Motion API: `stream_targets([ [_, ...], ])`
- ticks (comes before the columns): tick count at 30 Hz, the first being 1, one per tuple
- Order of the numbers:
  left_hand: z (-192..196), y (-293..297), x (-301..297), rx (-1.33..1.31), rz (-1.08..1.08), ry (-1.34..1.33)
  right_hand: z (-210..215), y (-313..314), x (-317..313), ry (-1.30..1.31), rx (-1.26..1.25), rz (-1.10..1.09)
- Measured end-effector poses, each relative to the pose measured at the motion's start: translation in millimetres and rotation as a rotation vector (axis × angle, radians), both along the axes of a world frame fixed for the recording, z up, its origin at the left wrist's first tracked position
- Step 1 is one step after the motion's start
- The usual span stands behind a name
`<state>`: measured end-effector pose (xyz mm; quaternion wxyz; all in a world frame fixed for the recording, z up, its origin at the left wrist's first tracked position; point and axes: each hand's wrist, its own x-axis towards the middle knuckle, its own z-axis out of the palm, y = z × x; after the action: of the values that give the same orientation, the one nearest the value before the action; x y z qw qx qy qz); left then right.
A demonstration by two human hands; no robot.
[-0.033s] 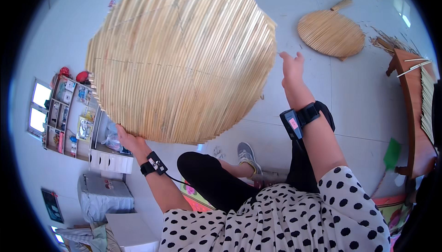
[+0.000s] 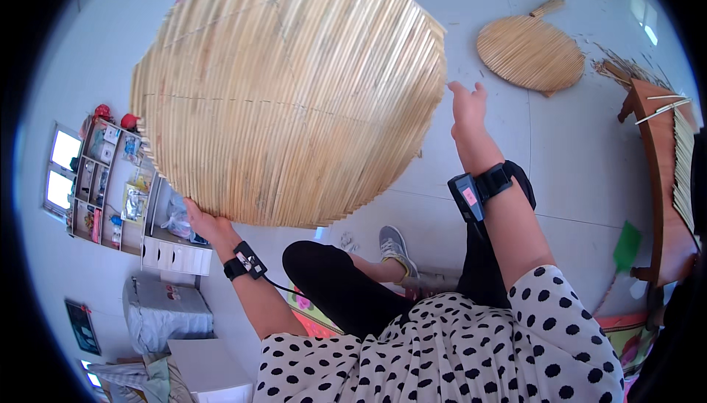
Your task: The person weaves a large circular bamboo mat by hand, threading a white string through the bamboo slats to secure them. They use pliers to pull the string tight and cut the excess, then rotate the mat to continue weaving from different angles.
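Observation:
A large round mat of pale straw-coloured stalks (image 2: 287,108) is held up in front of me, tilted, with lines of stitching across it. My left hand (image 2: 210,223) is closed on its lower left edge, its fingers partly hidden behind the stalks. Just off the mat's right edge is my right hand (image 2: 470,112), raised with thumb and fingers apart and nothing visible in it. Both wrists wear black straps with small devices.
On the tiled floor at the far right lies a second round stalk mat (image 2: 530,53), with a stalk bundle (image 2: 546,8) beside it. A low wooden table (image 2: 655,175) bearing stalks stands at right, near a green fly swatter (image 2: 627,247). Shelves (image 2: 110,175) line the left.
The mat has shifted very slightly and looks a little wider, its left edge further left. Both hands stay in nearly the same place.

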<state>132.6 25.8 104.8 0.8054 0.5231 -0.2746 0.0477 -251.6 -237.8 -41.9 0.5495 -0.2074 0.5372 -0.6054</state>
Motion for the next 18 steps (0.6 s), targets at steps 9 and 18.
stream_targets([
  [9, -29.4, 13.2, 13.5, -0.042, -0.105, 0.247, 18.5, -1.4, -10.4, -0.33, -0.237, 0.418],
  [18, -102.0, 23.6, 57.2, 0.035, -0.241, 0.377, 64.2, 30.6, -21.8, -0.273, -0.39, 0.625],
])
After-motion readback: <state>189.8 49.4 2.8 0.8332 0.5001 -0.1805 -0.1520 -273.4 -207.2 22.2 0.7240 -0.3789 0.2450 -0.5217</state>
